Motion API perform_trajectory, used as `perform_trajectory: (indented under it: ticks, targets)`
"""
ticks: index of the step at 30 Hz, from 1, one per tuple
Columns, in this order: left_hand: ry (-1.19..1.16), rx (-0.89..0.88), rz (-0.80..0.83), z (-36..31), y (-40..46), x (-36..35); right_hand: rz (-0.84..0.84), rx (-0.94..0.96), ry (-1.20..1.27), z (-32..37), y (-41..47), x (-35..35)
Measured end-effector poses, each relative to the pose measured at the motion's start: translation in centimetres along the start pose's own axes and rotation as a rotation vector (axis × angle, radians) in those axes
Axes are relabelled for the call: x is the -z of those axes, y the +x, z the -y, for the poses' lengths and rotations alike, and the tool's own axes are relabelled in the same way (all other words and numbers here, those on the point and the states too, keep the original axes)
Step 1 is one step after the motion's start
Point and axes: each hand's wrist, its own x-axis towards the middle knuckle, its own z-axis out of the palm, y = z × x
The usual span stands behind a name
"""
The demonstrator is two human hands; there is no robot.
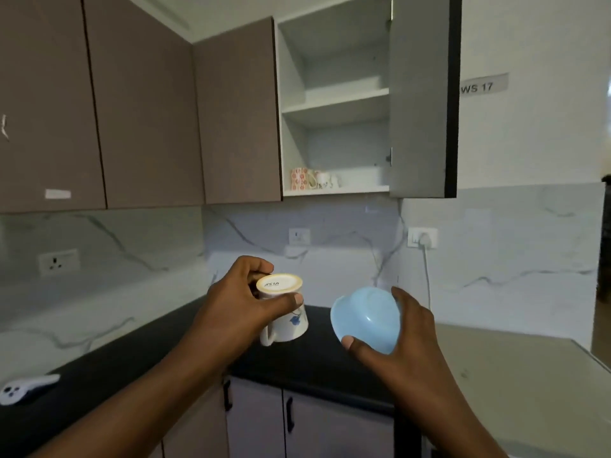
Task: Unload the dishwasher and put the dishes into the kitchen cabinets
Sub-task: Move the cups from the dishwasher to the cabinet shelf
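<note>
Far-left counter: I see a white handheld controller (28, 388) lying on the black countertop (317, 361), well apart from my hands.
Left wall: marble-look backsplash (109, 266) with a wall socket (59, 261) set into it; brown upper cabinet doors (142, 104) above it are closed.
Left hand (238, 309): my fingers are wrapped around a white mug (285, 312), thumb across its side and fingertips over the far edge of its base.
Mug: upside down and tilted, base facing me with a printed mark, blue flower on the side, handle pointing down and left; it is held above the countertop.
Centre room: the corner of the backsplash carries a second socket (299, 235).
Open cabinet (334, 104): white inside, door (421, 97) swung out to the right; upper shelves bare, the bottom shelf holds a red-patterned cup (298, 178) and two pale cups (325, 180) just beside it.
Right hand (406, 328): my fingers are closed around a light blue bowl (365, 317), thumb on its near rim.
Bowl: tipped on edge with its underside turned towards the mug, near it but apart.
Right wall: a plugged-in socket (422, 238) with a white cord hanging down, and a label reading "WS 17" (483, 86) higher up.
Far right: a pale beige surface (515, 375) adjoining the countertop.
</note>
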Motion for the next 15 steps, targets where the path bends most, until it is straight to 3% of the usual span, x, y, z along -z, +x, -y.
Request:
perform_trajectory:
  ticks: [15]
  targets:
    - [-0.037, -0.095, 0.162, 6.9, 27.5, 0.6, -0.176, 0.023, -0.090, 0.5, 21.1, -8.5]
